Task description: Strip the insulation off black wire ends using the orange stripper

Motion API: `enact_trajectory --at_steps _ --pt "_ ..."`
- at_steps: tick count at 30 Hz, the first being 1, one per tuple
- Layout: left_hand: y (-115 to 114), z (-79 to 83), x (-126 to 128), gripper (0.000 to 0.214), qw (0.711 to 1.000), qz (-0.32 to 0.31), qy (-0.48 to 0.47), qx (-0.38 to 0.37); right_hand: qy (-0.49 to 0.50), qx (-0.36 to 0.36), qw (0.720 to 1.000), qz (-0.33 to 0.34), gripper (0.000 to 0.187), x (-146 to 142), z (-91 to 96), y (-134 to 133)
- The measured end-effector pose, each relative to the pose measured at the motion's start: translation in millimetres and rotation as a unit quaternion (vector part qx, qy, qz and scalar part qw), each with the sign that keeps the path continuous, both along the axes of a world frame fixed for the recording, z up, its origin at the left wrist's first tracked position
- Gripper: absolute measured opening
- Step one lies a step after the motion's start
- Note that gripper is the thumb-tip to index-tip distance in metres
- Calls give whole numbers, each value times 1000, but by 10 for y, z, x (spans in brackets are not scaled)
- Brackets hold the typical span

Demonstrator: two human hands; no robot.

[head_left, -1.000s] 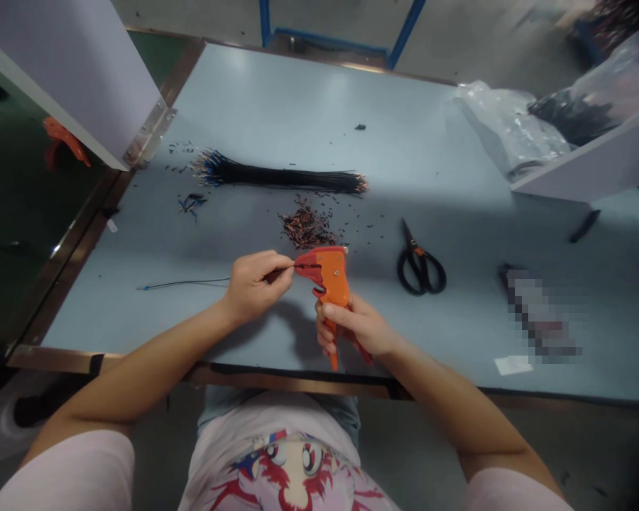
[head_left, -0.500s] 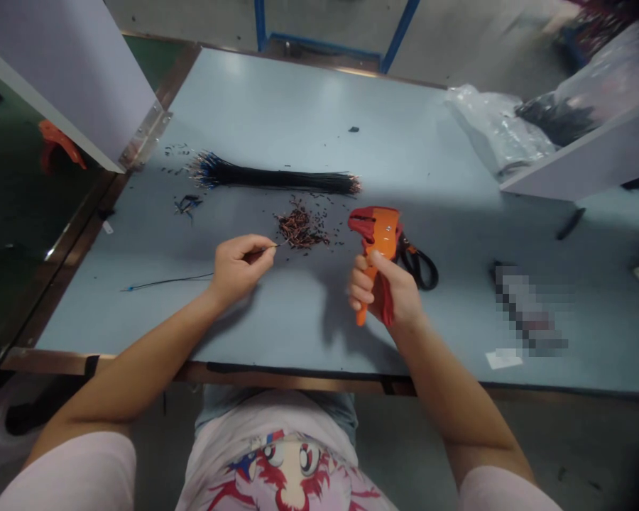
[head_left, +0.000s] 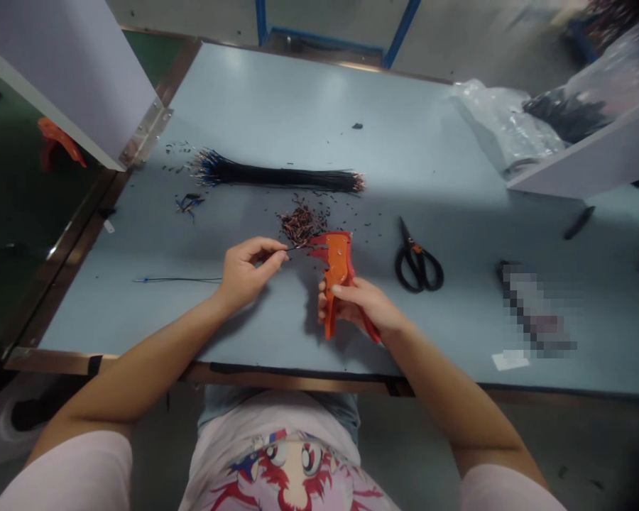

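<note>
Left hand (head_left: 243,275): fingers (head_left: 260,248) pinched closed on thin black wire (head_left: 178,280).
Wire tip: just beside the open jaws of the orange wire stripper (head_left: 338,266).
Right hand (head_left: 359,305): fingers (head_left: 346,289) curled closed around the stripper's handles, tool upright.
Blue-grey workbench (head_left: 405,142): black wire bundle (head_left: 277,181), wire clippings (head_left: 298,226), black-handled scissors (head_left: 418,266).

Smooth orange plastic wire stripper (head_left: 338,266)

Left hand (head_left: 245,275) pinching a thin black wire (head_left: 181,279), its tip just beside the jaws of an orange wire stripper (head_left: 338,266) clasped in the right hand (head_left: 358,305); nearby on the pale blue tabletop (head_left: 405,142), a black wire bundle (head_left: 277,180), a heap of wire trimmings (head_left: 299,226), black-handled scissors (head_left: 418,264).
</note>
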State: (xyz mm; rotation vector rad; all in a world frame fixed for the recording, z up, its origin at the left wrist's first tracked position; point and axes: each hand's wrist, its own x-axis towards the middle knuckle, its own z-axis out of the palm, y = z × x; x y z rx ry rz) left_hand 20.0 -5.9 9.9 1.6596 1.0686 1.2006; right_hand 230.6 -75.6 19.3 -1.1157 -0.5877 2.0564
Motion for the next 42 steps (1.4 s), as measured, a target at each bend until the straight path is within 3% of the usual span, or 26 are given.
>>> enact_trajectory --at_steps 10,18,23,27,37,42 --pt "-30 6 16 4 999 6 36 35 -2 34 999 31 28 -17 -36 -29" --pt "-33 3 3 4 979 22 114 165 -18 54 998 15 33 -61 -39 -40" --pt "-98 -32 6 5 950 19 144 276 -63 126 990 -17 38 -163 -37 -76" --pt "-172 -41 45 6 959 31 157 234 -69 153 986 -19 36 -192 -43 -94" --pt "-217 -49 71 13 968 22 182 173 -62 127 990 -20 39 -181 -82 -91" --pt "-237 -28 75 12 977 18 165 131 -132 198 971 -7 28 -197 -16 -122"
